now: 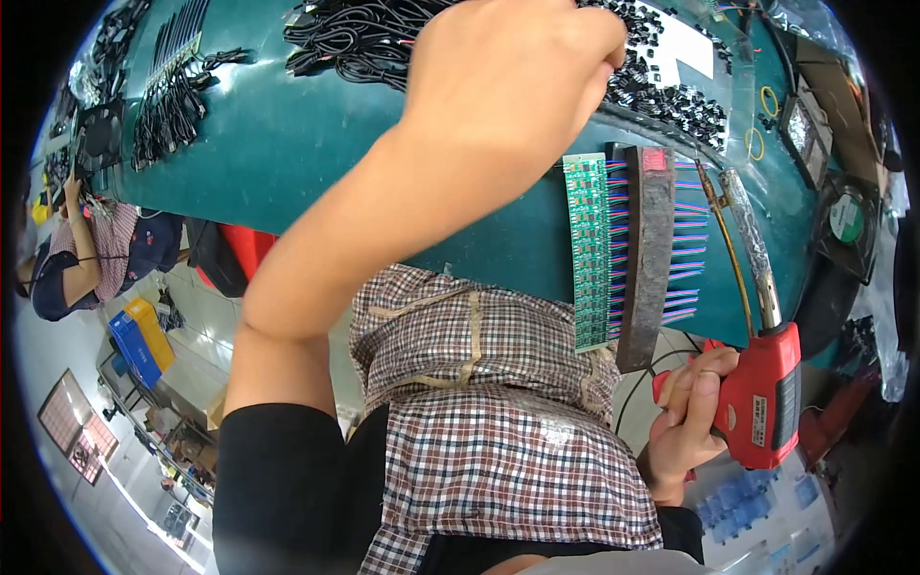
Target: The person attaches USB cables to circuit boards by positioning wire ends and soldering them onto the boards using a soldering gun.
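Observation:
My left hand [513, 81] reaches across the bench to the edge of a pile of small black parts [685, 110]. Its fingers are curled and point away from me, and the back of the hand hides whatever they may hold. In my right hand [685, 422] is a red soldering gun [762, 402], gripped by its handle, with the metal barrel and a thin guide tube pointing to the far side. Left of its tip lies a green circuit board strip [587, 249]. Thin coloured wires [685, 251] run from the board beneath a dark metal bar [649, 259].
Black cable bundles [359, 43] lie at the back, with more cables [172, 105] farther left beside a fan [99, 134]. A white sheet [685, 48] sits among the black parts. Yellow rings [755, 144] and a solder spool [846, 218] are on the right. Another person [96, 254] works at far left.

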`<act>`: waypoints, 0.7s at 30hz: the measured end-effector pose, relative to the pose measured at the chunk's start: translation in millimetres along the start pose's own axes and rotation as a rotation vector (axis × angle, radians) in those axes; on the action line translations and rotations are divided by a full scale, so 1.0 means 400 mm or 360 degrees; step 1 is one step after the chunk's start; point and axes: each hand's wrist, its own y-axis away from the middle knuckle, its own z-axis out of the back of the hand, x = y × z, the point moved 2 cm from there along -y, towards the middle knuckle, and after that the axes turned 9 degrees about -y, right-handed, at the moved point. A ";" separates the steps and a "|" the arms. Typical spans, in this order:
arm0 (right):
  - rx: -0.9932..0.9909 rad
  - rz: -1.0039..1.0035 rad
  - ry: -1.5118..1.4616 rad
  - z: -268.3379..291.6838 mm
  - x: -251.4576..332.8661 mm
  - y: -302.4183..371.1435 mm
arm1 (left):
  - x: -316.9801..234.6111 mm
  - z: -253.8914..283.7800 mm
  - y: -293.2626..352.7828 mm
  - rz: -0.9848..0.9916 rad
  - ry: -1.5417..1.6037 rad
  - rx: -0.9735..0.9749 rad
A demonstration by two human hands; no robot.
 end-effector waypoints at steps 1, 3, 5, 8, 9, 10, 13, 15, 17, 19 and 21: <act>-0.0001 0.0008 -0.0022 0.003 0.000 0.002 | -0.007 -0.019 -0.028 0.0035 -0.0153 0.0291; 0.0015 0.0031 -0.0074 -0.002 0.004 0.001 | 0.002 -0.049 -0.061 -0.0084 -0.0217 0.0229; -0.0040 0.0001 -0.0129 -0.004 0.011 0.007 | -0.004 -0.070 -0.090 -0.0216 -0.0243 0.0167; -0.0045 0.0052 -0.0073 0.012 -0.001 0.018 | -0.001 -0.089 -0.099 -0.0090 -0.0258 0.0402; -0.0051 0.0049 -0.0080 0.016 -0.005 0.023 | 0.005 -0.089 -0.092 -0.0079 -0.0229 0.0349; -0.0047 0.0036 -0.0088 0.020 -0.008 0.025 | 0.009 -0.086 -0.088 -0.0066 -0.0197 0.0293; -0.0027 0.0046 -0.0104 0.024 -0.012 0.024 | 0.028 -0.058 -0.093 0.0085 0.0195 0.0154; -0.0012 0.0071 -0.0109 0.023 -0.012 0.023 | 0.029 -0.027 -0.109 0.0281 0.0481 0.0272; -0.0036 0.0054 -0.0107 0.019 -0.017 0.023 | 0.036 -0.020 -0.102 0.0307 0.0551 0.0282; 0.0012 0.0057 -0.0109 0.026 -0.019 0.019 | 0.037 -0.009 -0.103 0.0332 0.0628 0.0292; 0.0057 0.0060 -0.0106 0.025 -0.019 0.016 | 0.037 0.000 -0.105 0.0676 0.0985 0.0623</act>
